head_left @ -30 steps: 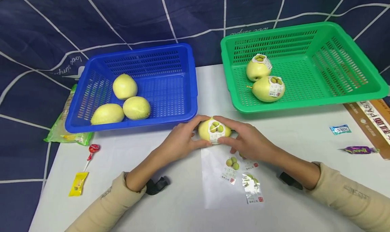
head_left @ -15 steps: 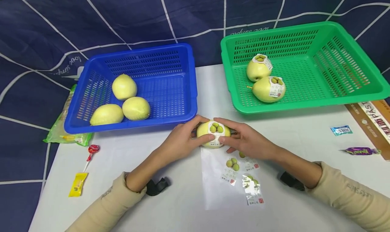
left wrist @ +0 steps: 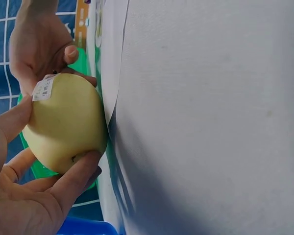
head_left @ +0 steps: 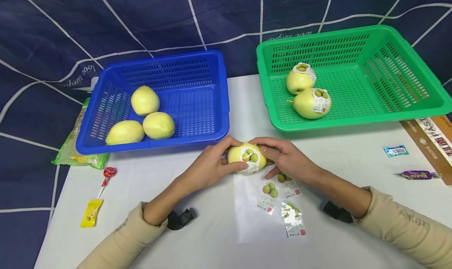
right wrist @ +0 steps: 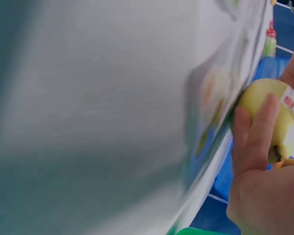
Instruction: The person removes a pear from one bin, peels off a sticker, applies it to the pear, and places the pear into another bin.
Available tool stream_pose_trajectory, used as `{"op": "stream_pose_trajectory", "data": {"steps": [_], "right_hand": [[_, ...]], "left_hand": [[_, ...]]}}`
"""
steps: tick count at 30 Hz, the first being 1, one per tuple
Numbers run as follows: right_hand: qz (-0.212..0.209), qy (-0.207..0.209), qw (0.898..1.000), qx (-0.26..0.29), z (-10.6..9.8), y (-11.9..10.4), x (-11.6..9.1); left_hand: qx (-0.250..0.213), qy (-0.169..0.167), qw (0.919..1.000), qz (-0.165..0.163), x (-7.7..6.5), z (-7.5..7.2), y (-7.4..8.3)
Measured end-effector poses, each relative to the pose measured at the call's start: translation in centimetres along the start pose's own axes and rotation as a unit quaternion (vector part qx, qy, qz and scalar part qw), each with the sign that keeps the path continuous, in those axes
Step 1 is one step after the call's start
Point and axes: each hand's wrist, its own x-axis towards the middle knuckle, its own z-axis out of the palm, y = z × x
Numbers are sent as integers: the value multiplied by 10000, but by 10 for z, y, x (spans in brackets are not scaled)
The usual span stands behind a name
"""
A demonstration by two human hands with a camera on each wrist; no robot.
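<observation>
A pale yellow pear (head_left: 234,155) lies sideways between both hands, above the top of a clear sheet. Its front bears a white sticker (head_left: 250,153) printed with green fruit. My left hand (head_left: 210,165) grips the pear's left end, thumb on the sticker's lower part. My right hand (head_left: 293,161) holds the right end, index finger on top and thumb by the sticker's right edge. In the left wrist view the pear's (left wrist: 68,122) underside shows between the fingers. The right wrist view shows the stem end of the pear (right wrist: 262,95) near the right fingers.
A blue basket (head_left: 152,145) with three plain pears stands back left. In the green basket (head_left: 353,121), back right, lie two stickered pears. Loose stickers (head_left: 270,196) lie on the clear sheet (head_left: 250,222). A lollipop (head_left: 109,172) and yellow packet (head_left: 91,213) lie left; a purple-wrapped sweet (head_left: 418,175) lies right.
The pear has come slightly toward the front edge. My right thumb has moved off the sticker's lower part up to its right side; the left thumb stays low on the sticker.
</observation>
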Motion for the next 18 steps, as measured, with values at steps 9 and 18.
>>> {"op": "stream_pose_trajectory", "data": {"steps": [9, 18], "right_hand": [[286, 305, 9983, -404, 2, -5, 3], [368, -45, 9984, -416, -3, -4, -2]], "left_hand": [[-370, -53, 9993, 8, -2, 2, -1], [-389, -68, 9992, 20, -4, 1, -2]]}}
